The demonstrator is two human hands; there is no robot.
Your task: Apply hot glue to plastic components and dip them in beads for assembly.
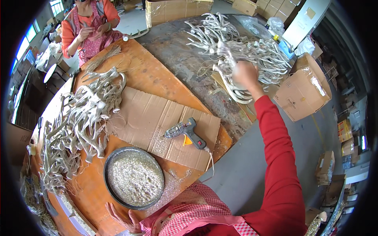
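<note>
My right hand (245,74), in a red sleeve, reaches far forward and is closed on a pale antler-shaped piece (236,92) at the near edge of a heap of such pieces (244,47) on the dark round table. My left hand (122,218) rests open at the bottom, fingers spread on the orange table edge just below a round dark tray of glitter (134,177). A glue gun (189,131) lies on a cardboard sheet (157,122) between the two hands.
A second heap of silvery antler pieces (75,126) covers the left of the orange table. Another person in an orange top and pink apron (88,27) works at the far side. Cardboard boxes (303,88) stand on the floor at right.
</note>
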